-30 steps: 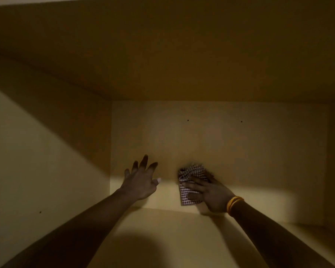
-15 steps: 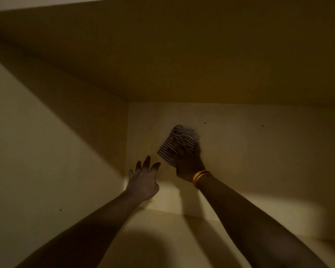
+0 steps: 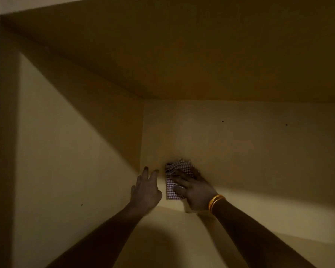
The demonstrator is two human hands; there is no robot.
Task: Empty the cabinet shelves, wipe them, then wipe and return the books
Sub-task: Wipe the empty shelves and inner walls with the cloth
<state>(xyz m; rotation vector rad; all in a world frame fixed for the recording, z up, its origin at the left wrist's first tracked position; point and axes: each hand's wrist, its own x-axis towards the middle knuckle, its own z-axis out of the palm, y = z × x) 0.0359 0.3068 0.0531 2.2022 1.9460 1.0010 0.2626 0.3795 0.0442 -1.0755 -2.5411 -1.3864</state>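
Pressing one checked cloth point(image 3: 174, 181) flat against the back panel point(image 3: 249, 147) of the cabinet, low down near the left corner, the right hand point(image 3: 196, 191) lies spread over it, two gold bangles point(image 3: 216, 202) at its wrist. One left hand point(image 3: 146, 190) is beside it, fingers loosely open, holding nothing. Two small dark holes dot the back panel. Half a second ago the cloth was higher up that panel; it has come down towards the shelf point(image 3: 182, 238)
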